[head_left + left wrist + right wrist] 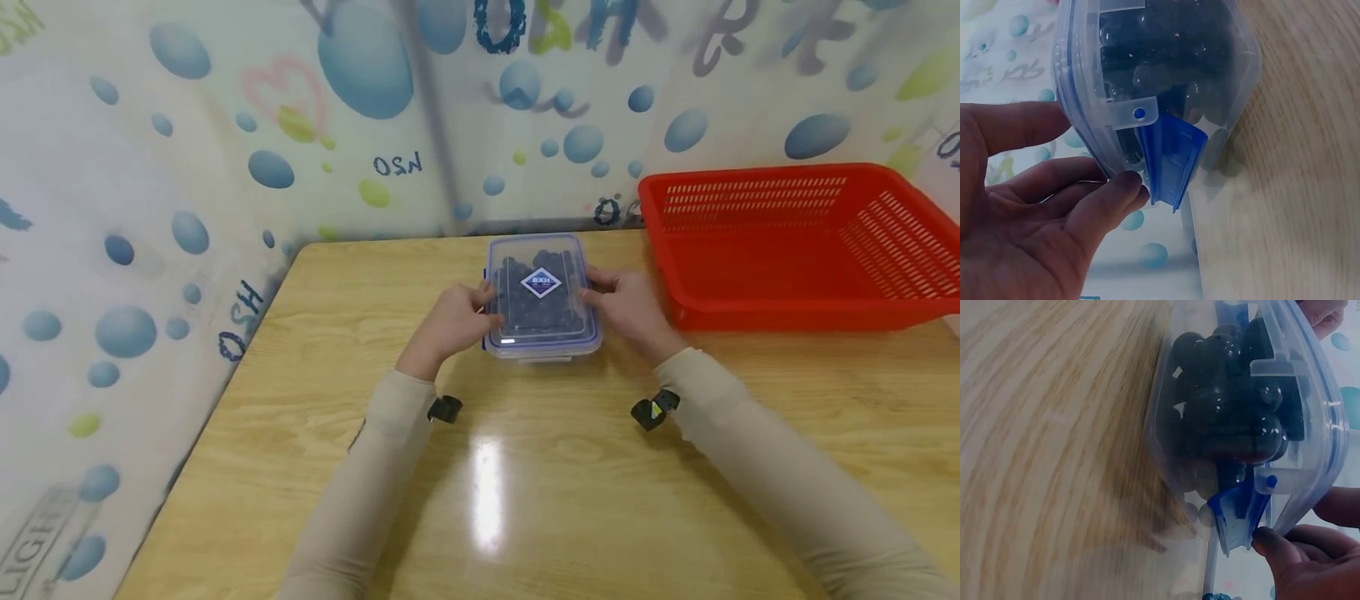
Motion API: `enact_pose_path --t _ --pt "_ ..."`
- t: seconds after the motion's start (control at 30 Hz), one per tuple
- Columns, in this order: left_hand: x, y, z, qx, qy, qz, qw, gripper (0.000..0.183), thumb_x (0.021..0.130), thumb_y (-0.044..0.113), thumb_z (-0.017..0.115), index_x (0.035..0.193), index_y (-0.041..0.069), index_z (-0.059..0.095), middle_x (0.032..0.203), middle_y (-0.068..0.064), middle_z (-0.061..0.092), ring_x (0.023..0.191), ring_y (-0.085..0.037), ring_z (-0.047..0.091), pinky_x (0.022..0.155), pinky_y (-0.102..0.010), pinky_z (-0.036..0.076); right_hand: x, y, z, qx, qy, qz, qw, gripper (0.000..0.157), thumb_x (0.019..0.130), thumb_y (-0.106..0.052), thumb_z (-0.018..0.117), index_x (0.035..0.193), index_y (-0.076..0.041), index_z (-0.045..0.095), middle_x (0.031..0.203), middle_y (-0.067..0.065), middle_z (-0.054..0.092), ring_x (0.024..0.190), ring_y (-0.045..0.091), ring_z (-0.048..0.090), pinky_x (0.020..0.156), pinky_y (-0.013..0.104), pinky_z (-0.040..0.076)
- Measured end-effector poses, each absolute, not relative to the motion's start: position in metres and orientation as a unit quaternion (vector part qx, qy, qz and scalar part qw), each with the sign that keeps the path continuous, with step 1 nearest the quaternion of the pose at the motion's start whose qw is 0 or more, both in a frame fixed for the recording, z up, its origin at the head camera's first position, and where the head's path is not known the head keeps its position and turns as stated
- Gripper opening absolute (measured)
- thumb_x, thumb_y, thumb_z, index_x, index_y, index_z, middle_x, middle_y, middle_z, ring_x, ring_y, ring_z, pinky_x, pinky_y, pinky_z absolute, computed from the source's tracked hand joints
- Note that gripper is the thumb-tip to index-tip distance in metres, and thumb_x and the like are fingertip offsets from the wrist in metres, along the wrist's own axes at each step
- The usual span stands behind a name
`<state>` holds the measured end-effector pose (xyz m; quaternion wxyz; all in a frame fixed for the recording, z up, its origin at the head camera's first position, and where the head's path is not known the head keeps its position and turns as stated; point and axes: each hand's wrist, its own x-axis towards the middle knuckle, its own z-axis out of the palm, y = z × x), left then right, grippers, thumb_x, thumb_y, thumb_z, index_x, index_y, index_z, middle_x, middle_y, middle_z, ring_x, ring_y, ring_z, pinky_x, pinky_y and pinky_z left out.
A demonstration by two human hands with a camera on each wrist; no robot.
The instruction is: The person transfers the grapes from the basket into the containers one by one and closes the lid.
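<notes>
A clear plastic food container with a blue-edged lid stands on the wooden table, full of dark, glossy round pieces. Its lid carries a blue and white diamond label. At the container's left side my left hand grips the lid edge between thumb and fingers. My right hand holds the opposite side in the same way. Flared outward from the wall are a blue side clip near the left fingers and another blue clip that a right fingertip touches.
A red plastic basket with slotted walls stands to the right of the container, close to my right hand. The wooden table meets a wall covered in a blue and green spotted sheet at the back and left.
</notes>
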<state>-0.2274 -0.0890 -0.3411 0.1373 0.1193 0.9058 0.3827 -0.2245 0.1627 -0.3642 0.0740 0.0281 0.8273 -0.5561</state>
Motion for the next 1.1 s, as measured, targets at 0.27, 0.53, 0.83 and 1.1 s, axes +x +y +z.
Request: enact_pose_path --t 0.27,0.53,0.83,1.1 --pt "-0.225 -0.095 -0.353 0.134 0.913 0.377 0.083 0.035 0.098 0.019 0.063 0.127 -0.002 0.06 0.138 -0.013 0.051 0.125 -0.027 0.052 0.075 -0.032 0.049 -0.224 0.164 -0.376 0.022 0.834 -0.546 0.079 0.049 0.098 -0.018 0.063 0.143 -0.006 0.046 0.147 0.006 0.044 0.139 0.025 0.036 0.111 0.04 0.031" --pt "-0.228 -0.093 -0.351 0.103 0.909 0.394 0.09 0.033 0.095 0.023 0.068 0.118 -0.001 0.067 0.136 -0.01 0.054 0.13 -0.028 0.047 0.084 -0.032 0.049 -0.219 0.163 -0.375 0.048 0.808 -0.579 0.103 0.067 0.101 -0.025 0.057 0.155 -0.002 0.023 0.159 0.011 0.026 0.144 0.029 0.027 0.113 0.042 0.027" --pt "-0.227 -0.09 -0.349 0.099 0.91 0.392 0.09 0.031 0.094 0.021 0.069 0.117 -0.001 0.067 0.135 -0.011 0.055 0.13 -0.028 0.047 0.091 -0.035 0.048 -0.224 0.166 -0.377 0.091 0.762 -0.619 0.165 0.079 0.102 -0.027 0.055 0.154 0.008 0.008 0.157 0.023 0.023 0.14 0.035 0.032 0.111 0.045 0.028" --pt "-0.228 -0.091 -0.347 0.103 0.909 0.395 0.082 0.03 0.095 0.021 0.068 0.116 -0.001 0.068 0.134 -0.01 0.056 0.129 -0.027 0.049 0.068 -0.029 0.043 -0.222 0.164 -0.367 0.111 0.796 -0.579 0.138 0.074 0.1 -0.029 0.059 0.155 0.001 0.019 0.156 0.019 0.03 0.139 0.034 0.033 0.111 0.045 0.03"
